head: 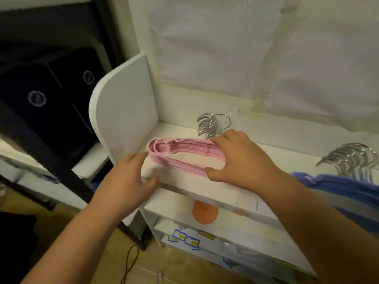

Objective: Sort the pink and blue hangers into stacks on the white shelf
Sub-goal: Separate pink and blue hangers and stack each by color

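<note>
Pink stack point(185, 155) sits on white shelf point(266, 158), left end; right hand point(239, 158) grasps it w/ thumb under, left hand point(133, 173) relaxed, fingertips at its end. Best: square edges, hooks aligned; blue stack point(336, 186) stays apart

Two hanger stacks on shelf point(266, 158): one stack point(184, 154) at L by side panel point(125, 111), other stack point(348, 187) far R.
</note>
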`<state>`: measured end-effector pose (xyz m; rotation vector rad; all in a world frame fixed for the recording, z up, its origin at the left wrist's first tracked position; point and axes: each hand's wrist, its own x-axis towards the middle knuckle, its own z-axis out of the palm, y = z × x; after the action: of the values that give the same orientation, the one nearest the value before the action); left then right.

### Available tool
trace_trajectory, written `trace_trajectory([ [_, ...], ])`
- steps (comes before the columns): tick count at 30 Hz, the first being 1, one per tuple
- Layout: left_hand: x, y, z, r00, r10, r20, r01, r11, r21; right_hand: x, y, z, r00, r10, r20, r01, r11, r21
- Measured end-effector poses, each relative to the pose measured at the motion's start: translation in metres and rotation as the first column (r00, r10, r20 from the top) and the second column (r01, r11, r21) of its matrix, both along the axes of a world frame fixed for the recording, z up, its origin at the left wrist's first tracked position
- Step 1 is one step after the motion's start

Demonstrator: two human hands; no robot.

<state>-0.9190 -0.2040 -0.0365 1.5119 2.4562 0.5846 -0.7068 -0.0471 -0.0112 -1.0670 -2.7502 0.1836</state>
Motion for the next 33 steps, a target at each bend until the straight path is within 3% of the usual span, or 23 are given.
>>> trace_trajectory([
  [6,-0.015,0.025,-0.005,0.989,-0.100,-0.111,0.108,0.991,0.075,-0.034,0.006,-0.015,0.999,-0.013,0.032,0.012,1.000,0.012],
  [13,-0.032,0.071,-0.013,0.955,-0.234,-0.179,0.223,0.971,-0.081,-0.024,0.012,-0.016,0.999,0.008,0.041,-0.008,1.000,-0.013],
  [19,-0.049,0.094,-0.014,0.945,-0.306,-0.114,0.287,0.946,-0.152,0.031,0.019,-0.011,0.957,-0.119,0.263,0.172,0.967,-0.190],
  [33,-0.061,0.117,-0.005,0.865,-0.467,-0.184,0.401,0.863,-0.306,0.041,0.036,-0.027,0.939,-0.154,0.308,0.228,0.948,-0.221],
])
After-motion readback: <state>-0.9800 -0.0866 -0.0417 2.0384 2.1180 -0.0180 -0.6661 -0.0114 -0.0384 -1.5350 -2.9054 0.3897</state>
